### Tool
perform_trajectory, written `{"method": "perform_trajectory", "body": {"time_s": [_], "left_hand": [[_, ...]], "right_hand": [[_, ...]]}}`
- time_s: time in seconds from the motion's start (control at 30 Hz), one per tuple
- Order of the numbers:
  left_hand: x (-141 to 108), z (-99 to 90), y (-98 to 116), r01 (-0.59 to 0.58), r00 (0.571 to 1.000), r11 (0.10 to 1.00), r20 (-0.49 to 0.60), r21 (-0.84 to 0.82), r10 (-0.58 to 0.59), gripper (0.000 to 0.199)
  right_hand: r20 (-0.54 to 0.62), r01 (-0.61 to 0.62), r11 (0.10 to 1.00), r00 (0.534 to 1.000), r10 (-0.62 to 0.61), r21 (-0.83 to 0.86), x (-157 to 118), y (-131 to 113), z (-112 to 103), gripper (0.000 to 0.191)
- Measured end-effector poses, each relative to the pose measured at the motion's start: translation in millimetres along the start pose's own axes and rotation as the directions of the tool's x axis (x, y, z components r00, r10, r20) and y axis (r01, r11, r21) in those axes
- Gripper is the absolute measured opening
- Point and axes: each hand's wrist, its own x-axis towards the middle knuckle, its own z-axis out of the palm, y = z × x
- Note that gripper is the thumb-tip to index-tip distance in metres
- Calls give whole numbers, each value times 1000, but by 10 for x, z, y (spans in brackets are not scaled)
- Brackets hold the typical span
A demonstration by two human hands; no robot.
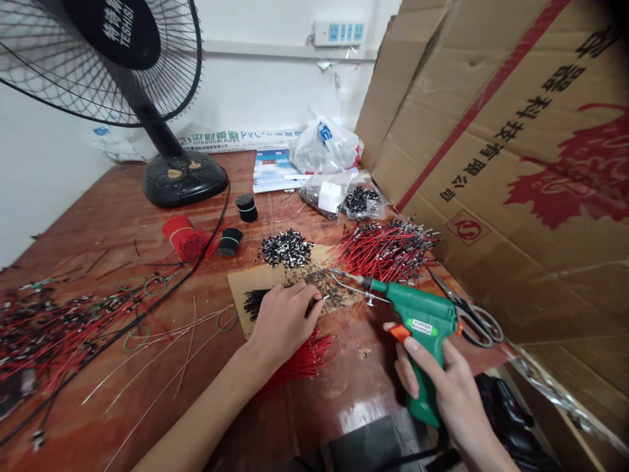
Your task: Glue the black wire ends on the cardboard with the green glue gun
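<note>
Left of the green plastic soldering gun (422,311) gripped in the right hand (449,380), the left hand's (289,314) nearly closed fingers pinch a small black piece (315,301).

- A green soldering gun (426,314) with an orange trigger is held above the table (354,387), grip down, its metal tip pointed left.
- A thin dark piece (318,299) with a silvery end is pinched near that tip; its full length is hidden.
- Black wires (253,303) are bunched on the brown sheet (238,286), partly covered.
- Red wires (314,355) are laid in a loose bundle, nearer the viewer.
</note>
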Motion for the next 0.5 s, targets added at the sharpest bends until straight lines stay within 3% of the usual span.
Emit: {"method": "perform_trajectory", "body": {"time_s": [0.5], "left_hand": [[11,28,-5,-2,1000,1000,7,-5,2,14]], "right_hand": [[55,-3,1000,998,4,-12,20,61,-43,36]]}}
